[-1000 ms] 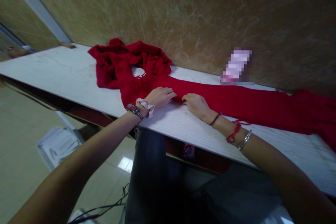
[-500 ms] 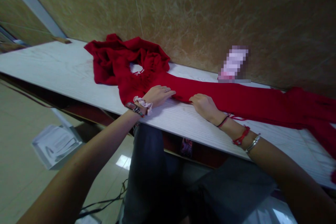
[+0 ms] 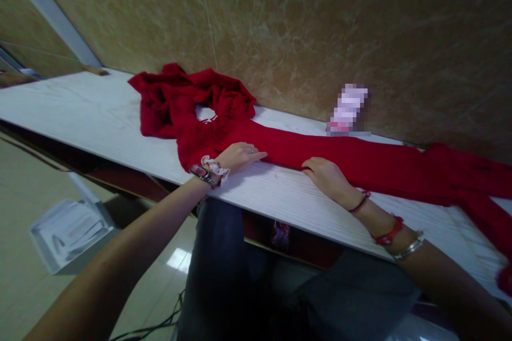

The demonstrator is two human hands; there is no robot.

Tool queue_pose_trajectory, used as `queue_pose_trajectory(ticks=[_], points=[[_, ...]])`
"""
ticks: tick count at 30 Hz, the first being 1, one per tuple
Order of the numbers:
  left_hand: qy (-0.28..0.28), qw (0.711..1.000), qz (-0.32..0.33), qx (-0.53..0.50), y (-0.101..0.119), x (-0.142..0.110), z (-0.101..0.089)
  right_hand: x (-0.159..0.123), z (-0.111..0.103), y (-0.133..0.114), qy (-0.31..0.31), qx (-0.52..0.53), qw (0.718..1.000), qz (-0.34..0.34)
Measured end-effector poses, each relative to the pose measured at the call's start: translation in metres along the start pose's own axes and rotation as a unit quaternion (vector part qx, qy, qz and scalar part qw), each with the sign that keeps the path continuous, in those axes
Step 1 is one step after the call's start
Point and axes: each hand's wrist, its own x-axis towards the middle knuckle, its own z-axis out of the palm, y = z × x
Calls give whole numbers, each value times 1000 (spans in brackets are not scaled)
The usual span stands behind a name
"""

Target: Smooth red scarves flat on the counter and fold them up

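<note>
Cloth (image 3: 384,165), red: laid along the worktop (image 3: 264,192), bunched at its left end. Left hand (image 3: 237,157): spread flattish at the near edge; best used as light anchor. Right hand (image 3: 328,180): fingers curled there, pinch unclear; best drawn along without rucking.

Single head-worn view. White tabletop (image 3: 76,112) is viewed from above the lap (image 3: 220,261), forward and down, at close range; wall (image 3: 280,26) is faced beyond. Left hand (image 3: 238,157) and right hand (image 3: 328,178) are framed near centre.
</note>
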Motion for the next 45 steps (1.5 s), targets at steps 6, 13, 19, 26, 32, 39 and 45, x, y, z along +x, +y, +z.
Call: queue_pose_trajectory(ticks=[6, 13, 19, 26, 32, 39, 45], points=[[-23, 999, -12, -21, 1, 2, -3, 2, -1, 3, -9, -32, 999, -25], [-50, 995, -30, -83, -1, -2, -3, 0, -3, 6, -3, -44, 994, -103], [-82, 981, -36, -174, -2, -14, -2, -2, -6, 12, -3, 21, 990, -138], [-176, 971, -70, -148, 4, -15, -12, 18, -2, 3, -79, 108, 976, -171], [-186, 968, -75, -150, 3, -15, -10, 70, 14, 21, -159, 98, 968, -170], [-177, 967, -121, -139, 6, -18, -9, 98, 21, 19, -124, 96, 978, -137], [-179, 965, -128, -140, 7, -19, -8, 118, 33, 14, -144, 89, 979, -117]])
